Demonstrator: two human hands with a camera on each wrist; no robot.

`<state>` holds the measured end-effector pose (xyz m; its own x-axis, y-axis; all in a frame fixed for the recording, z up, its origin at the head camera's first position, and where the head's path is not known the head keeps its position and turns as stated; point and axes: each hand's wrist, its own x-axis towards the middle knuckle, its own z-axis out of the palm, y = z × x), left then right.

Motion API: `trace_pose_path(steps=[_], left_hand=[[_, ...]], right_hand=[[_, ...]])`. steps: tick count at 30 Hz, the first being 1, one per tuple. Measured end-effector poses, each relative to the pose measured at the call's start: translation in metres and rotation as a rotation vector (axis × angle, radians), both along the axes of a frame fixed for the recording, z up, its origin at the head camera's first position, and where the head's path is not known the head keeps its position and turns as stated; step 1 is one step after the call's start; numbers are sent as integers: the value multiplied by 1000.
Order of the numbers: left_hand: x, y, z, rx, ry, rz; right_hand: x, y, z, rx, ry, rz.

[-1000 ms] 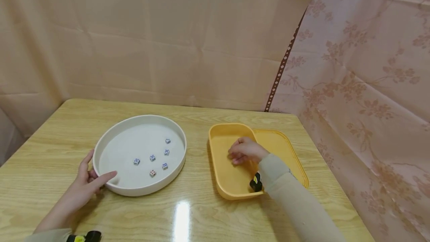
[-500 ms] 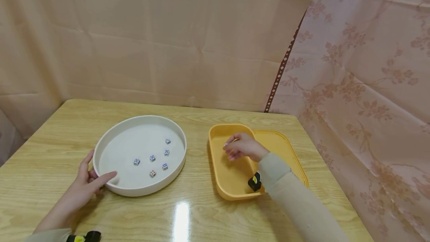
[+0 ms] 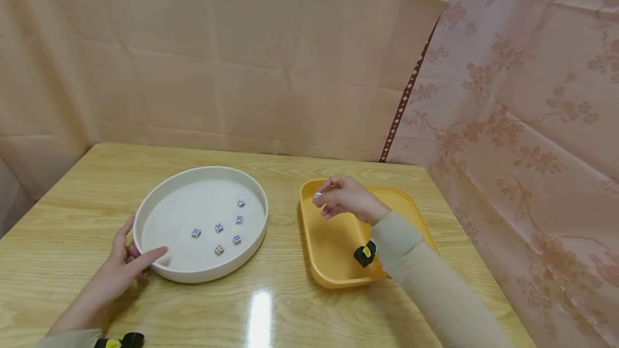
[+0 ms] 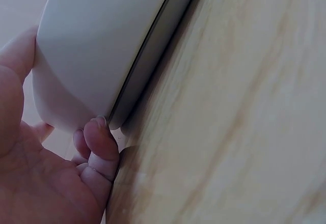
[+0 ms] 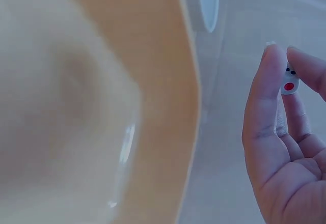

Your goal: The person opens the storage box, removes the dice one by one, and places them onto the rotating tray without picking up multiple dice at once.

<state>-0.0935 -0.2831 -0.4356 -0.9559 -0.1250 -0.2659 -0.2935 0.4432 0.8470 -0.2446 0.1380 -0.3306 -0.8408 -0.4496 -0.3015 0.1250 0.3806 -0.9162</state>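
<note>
Between thumb and fingertips, my right hand (image 3: 345,197) pinches a white die (image 5: 289,85), whose red dot shows in the right wrist view. That hand is over the far part of a yellow rectangular box (image 3: 333,262). My left hand (image 3: 127,256) grips the near left rim of a round white tray (image 3: 184,187). Its thumb lies over the rim and its other fingers are at the outer wall, as the left wrist view shows. Several dice lie on the tray floor, among them one with red dots (image 3: 219,250) and one with blue dots (image 3: 195,233).
A yellow lid (image 3: 403,205) lies on the wooden table (image 3: 285,305) to the right of the box, partly behind my right arm. Beige curtain (image 3: 232,69) hangs behind the table, and a pink floral curtain (image 3: 522,122) hangs along the right.
My right hand has risen from low inside the box toward its far left end, and the die has come into sight at its fingertips. The left hand and the tray have stayed put.
</note>
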Motion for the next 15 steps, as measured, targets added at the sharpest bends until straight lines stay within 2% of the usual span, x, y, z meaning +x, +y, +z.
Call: trace_pose_path(steps=[15], left_hand=[[0,0,1,-3,-10,-7]], right_hand=[[-4,-26,40,-26,52,90]])
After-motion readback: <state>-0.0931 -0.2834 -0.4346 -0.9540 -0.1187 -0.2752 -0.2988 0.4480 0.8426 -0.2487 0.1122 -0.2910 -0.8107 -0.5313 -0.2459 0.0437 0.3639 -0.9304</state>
